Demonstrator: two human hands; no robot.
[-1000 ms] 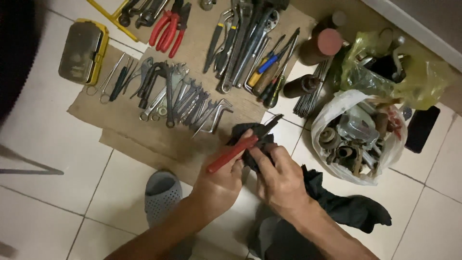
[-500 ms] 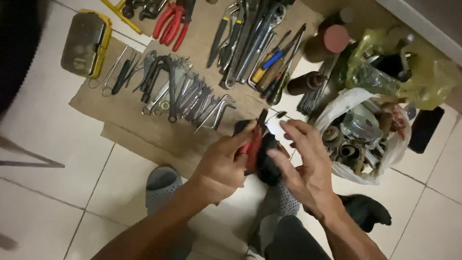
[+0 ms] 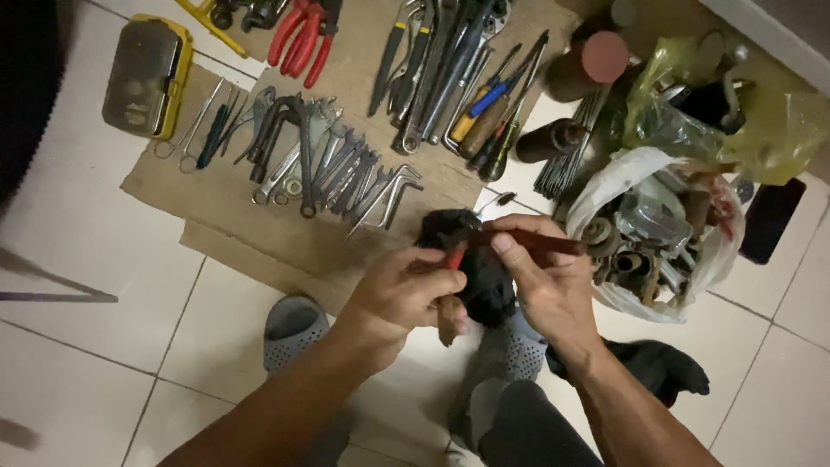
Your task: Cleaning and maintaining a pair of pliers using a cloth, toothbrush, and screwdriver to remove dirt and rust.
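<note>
Here the left hand [image 3: 402, 290] and right hand [image 3: 545, 277] meet over the floor, each grip closed on a red-handled tool [image 3: 456, 256] bundled in a black cloth [image 3: 480, 277], just below the cardboard sheet [image 3: 216, 199] of wrenches [image 3: 333, 169]. The tool's metal end is hidden (cloth covers it). A slip looks possible: the cloth could slide on the handle, so the tool might drop toward the grey sandals [image 3: 294, 324] or pinch a finger.
</note>
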